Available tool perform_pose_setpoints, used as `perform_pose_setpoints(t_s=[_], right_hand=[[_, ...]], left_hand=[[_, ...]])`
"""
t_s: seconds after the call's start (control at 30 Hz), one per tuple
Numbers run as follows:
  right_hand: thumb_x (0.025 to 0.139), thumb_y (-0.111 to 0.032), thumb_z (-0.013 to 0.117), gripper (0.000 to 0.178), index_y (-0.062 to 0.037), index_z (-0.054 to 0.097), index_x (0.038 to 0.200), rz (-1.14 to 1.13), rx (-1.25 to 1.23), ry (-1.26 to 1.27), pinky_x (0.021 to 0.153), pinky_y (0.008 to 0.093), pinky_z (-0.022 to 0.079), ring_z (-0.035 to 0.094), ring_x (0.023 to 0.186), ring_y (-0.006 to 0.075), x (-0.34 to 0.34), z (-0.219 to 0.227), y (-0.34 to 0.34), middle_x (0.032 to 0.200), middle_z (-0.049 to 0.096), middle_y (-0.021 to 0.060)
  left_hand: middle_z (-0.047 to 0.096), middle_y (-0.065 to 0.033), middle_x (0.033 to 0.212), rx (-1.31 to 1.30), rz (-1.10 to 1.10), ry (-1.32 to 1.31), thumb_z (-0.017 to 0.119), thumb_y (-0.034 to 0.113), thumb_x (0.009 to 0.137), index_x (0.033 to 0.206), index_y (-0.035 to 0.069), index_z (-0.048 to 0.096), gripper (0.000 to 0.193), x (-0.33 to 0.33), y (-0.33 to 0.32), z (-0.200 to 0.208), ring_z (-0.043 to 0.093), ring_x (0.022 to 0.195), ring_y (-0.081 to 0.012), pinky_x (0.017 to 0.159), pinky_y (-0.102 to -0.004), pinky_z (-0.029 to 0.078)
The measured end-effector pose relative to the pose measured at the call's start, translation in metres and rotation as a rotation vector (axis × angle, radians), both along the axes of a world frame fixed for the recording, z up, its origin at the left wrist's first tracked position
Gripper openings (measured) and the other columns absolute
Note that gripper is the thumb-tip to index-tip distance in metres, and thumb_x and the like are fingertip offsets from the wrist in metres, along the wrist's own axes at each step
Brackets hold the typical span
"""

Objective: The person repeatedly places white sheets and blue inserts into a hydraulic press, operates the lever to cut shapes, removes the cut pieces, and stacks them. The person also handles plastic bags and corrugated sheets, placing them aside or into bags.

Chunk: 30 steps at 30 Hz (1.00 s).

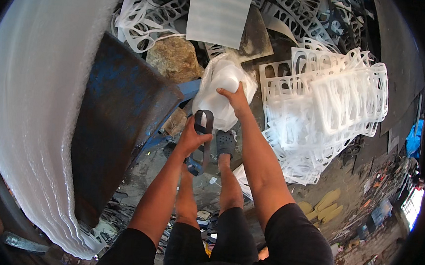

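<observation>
My left hand [191, 138] is closed around a dark metal cutting die [207, 149], a narrow sole-shaped loop with a blue part at its lower end. Just ahead of it stands a clear plastic bag [243, 115] holding a stack of white cut-out pieces [221, 81]. My right hand [235, 98] grips the stack at the mouth of the bag, thumb to the left and fingers partly hidden over the far side. The die is close to the bag's near left side; whether they touch I cannot tell.
Thick white sheets [37, 95] hang over a dark metal table [126, 102] at the left. White sheets with cut-out holes [323, 106] are piled at the right. Beyond the bag lie a large rock [175, 57], a white panel [218, 14] and tangled scraps [149, 17]. Yellowish pieces [326, 204] lie on the floor.
</observation>
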State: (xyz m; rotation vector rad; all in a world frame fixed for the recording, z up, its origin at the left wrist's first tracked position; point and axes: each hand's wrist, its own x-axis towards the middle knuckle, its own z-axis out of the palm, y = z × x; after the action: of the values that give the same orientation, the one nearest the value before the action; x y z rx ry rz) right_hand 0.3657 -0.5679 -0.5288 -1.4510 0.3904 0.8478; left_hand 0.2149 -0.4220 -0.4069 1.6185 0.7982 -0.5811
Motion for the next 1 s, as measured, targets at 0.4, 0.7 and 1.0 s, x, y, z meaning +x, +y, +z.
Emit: perform_pose_setpoints(t_s=[0.4, 0.7, 1.0], right_hand=[[0.078, -0.075, 0.058, 0.105, 0.0038, 0.038, 0.144, 0.641, -1.115, 0.068, 0.109, 0.0685, 0.017, 0.03, 0.14, 0.0444, 0.005, 0.033, 0.0, 0.146, 0.04, 0.0208], [0.082, -0.041, 0.07, 0.057, -0.0085, 0.057, 0.127, 0.581, -0.938, -0.523, 0.094, 0.0514, 0.046, 0.061, 0.109, 0.0399, 0.057, 0.013, -0.053, 0.114, 0.066, 0.0182], [0.089, -0.026, 0.058, 0.044, 0.0008, 0.051, 0.123, 0.718, -0.94, -0.315, 0.089, 0.0516, 0.05, 0.063, 0.104, 0.0446, 0.047, 0.094, -0.067, 0.11, 0.065, 0.0285]], left_hand=[[0.037, -0.0175, 0.146, 0.115, -0.248, -0.074, 0.083, 0.021, 0.065, 0.146, 0.008, 0.033, 0.096, -0.009, -0.006, -0.001, 0.042, 0.134, -0.0357, 0.109, -0.0452, 0.042], [0.038, -0.0182, 0.143, 0.165, -0.342, -0.07, 0.083, 0.016, 0.068, 0.149, 0.01, 0.031, 0.097, -0.023, 0.008, 0.015, 0.049, 0.128, -0.0344, 0.093, -0.0423, 0.054], [0.036, -0.0211, 0.144, 0.097, -0.301, -0.032, 0.081, 0.022, 0.069, 0.149, 0.007, 0.029, 0.097, -0.028, 0.027, 0.043, 0.045, 0.13, -0.0389, 0.105, -0.0472, 0.044]])
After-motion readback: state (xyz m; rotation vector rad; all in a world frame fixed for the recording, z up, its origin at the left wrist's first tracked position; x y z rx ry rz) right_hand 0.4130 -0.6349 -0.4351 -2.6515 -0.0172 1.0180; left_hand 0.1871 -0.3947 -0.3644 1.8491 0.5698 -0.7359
